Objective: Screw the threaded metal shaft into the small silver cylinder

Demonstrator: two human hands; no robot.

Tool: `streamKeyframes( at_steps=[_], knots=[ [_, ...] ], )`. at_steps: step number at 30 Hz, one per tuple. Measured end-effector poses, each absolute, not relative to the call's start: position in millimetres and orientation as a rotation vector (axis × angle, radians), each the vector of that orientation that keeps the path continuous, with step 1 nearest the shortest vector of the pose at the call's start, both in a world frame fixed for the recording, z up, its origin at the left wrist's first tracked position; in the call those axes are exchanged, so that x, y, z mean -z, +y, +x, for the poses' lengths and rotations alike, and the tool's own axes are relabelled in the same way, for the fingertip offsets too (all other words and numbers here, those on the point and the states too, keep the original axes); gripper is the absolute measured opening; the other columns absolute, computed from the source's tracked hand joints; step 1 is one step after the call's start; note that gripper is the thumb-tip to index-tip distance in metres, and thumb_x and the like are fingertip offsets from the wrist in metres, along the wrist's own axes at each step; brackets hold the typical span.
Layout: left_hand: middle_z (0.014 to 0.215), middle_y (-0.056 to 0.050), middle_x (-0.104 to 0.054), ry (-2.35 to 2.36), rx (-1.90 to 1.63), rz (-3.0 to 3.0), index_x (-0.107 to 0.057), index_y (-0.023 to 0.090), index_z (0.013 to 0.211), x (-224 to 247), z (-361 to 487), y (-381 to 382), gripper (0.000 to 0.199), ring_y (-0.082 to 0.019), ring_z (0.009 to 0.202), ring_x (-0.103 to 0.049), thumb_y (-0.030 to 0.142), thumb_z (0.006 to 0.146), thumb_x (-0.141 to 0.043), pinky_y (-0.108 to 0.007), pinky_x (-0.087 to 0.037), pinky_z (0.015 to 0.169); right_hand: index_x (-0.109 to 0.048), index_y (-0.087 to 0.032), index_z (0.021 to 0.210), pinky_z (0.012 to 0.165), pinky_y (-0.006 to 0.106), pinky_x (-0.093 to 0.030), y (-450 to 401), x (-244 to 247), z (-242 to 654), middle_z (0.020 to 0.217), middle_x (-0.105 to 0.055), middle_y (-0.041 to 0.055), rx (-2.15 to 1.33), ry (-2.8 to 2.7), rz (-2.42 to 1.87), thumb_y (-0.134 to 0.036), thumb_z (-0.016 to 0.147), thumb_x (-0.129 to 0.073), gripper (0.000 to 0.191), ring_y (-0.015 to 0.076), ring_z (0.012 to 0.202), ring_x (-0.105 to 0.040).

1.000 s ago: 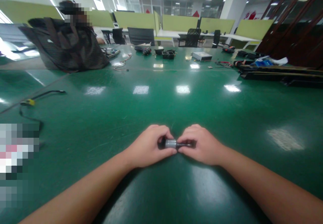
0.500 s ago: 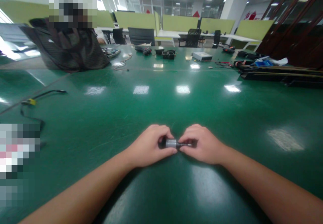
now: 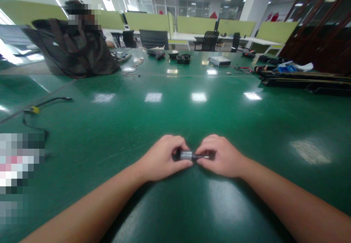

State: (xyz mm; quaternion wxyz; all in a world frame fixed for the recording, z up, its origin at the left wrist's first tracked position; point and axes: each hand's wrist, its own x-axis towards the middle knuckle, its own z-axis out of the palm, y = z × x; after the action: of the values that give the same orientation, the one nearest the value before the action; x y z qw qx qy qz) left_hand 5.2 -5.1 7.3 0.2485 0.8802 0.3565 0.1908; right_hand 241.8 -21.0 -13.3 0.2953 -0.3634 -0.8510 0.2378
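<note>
Right hand (image 3: 222, 156) has shifted slightly toward three o'clock — baring more of the thin rod (image 3: 203, 157) it pinches — while left hand (image 3: 160, 159) grasps the silver cylinder (image 3: 186, 155).

Bare forearms (image 3: 102, 197); left hand (image 3: 164, 159) bare, right hand (image 3: 223, 157) bare.

From afar, I saw a smooth, glossy tabletop (image 3: 175, 118), a shiny metal-looking cylinder (image 3: 186, 155) at lower centre, and a matt cloth-like bag (image 3: 95, 54) at upper left.
</note>
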Motion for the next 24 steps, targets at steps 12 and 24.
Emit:
streamKeyframes(
  at_steps=[12, 24],
  knots=[
    [0.078, 0.0, -0.064, 0.992, -0.517, 2.397, -0.066, 0.019, 0.086, -9.2, 6.8, -5.9, 0.021, -0.017, 0.072, -0.058, 0.035, 0.079, -0.077, -0.029, -0.04, 0.071, -0.069, -0.02, 0.081, 0.08, 0.033, -0.039, -21.6, 13.4, 241.7, 0.071, -0.068, -0.0026, -0.613, -2.278, -1.024, -0.023, 0.075, -0.078, 0.011, 0.0138, 0.067, -0.06],
    [0.079, 0.001, -0.064, 0.967, -0.519, 2.407, -0.066, 0.019, 0.087, -6.6, 5.5, -4.9, 0.021, -0.016, 0.073, -0.058, 0.036, 0.081, -0.077, -0.03, -0.04, 0.074, -0.065, -0.019, 0.074, 0.083, 0.034, -0.038, -19.1, 12.0, 249.2, 0.067, -0.063, -0.0037, -0.619, -2.306, -1.02, -0.02, 0.074, -0.076, 0.01, 0.0137, 0.067, -0.058]
  ],
)
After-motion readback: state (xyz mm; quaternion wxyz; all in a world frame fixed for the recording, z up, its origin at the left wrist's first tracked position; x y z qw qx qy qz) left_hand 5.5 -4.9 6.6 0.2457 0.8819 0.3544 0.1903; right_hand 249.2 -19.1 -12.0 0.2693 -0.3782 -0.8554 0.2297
